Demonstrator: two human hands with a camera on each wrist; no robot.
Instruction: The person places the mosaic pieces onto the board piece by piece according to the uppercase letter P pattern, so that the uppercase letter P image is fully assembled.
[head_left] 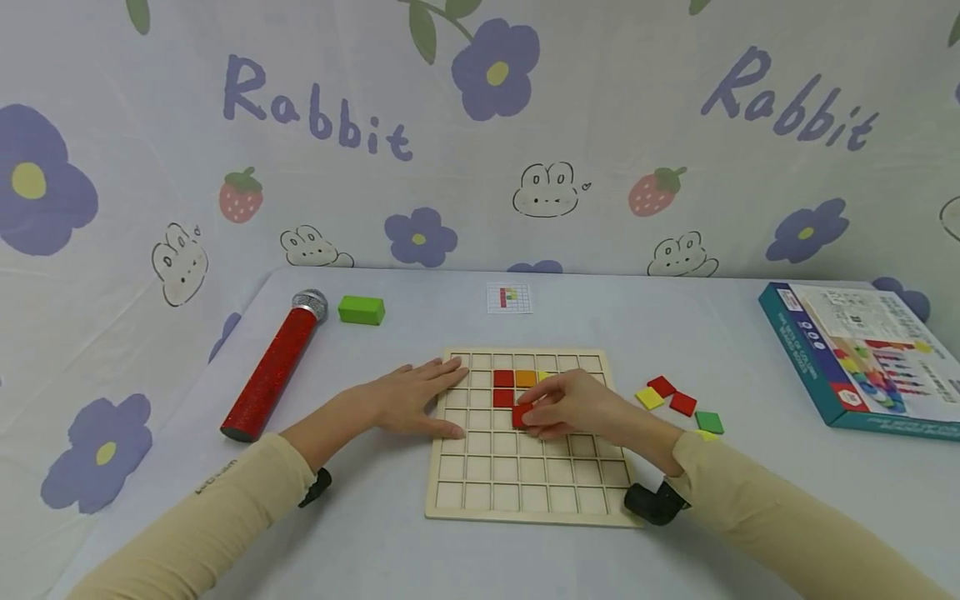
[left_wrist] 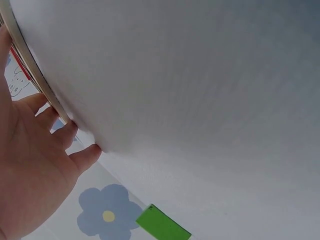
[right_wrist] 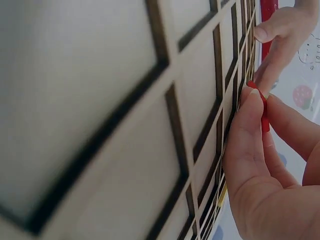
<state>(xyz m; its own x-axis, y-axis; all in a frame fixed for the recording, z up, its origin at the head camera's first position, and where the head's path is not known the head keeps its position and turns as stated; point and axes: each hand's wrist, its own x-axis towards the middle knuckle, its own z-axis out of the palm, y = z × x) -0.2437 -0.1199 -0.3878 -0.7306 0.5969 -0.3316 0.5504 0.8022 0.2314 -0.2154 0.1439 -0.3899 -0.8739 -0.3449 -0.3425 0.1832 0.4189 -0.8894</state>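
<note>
A wooden grid board (head_left: 472, 517) lies on the table in the head view. My left hand (head_left: 416, 398) rests on its left edge with fingers spread and straight; the left wrist view shows its fingertips along the board's side. Thumb and fingers of my right hand (head_left: 573, 406) pinch a red square tile (head_left: 520, 416) over the board's upper middle. In the right wrist view that red tile (right_wrist: 265, 116) is held tilted, close over the grid. Two red tiles (head_left: 503, 388), one above the other, sit in cells, with an orange tile (head_left: 526, 379) and a partly hidden yellow tile (head_left: 543, 377) alongside.
Loose red, yellow and green tiles (head_left: 708, 422) lie right of the board, one partly behind the right sleeve. A small pattern card (head_left: 509, 298) lies beyond the board. At left are a red microphone (head_left: 273, 371) and green block (head_left: 362, 311); a game box (head_left: 862, 358) lies far right.
</note>
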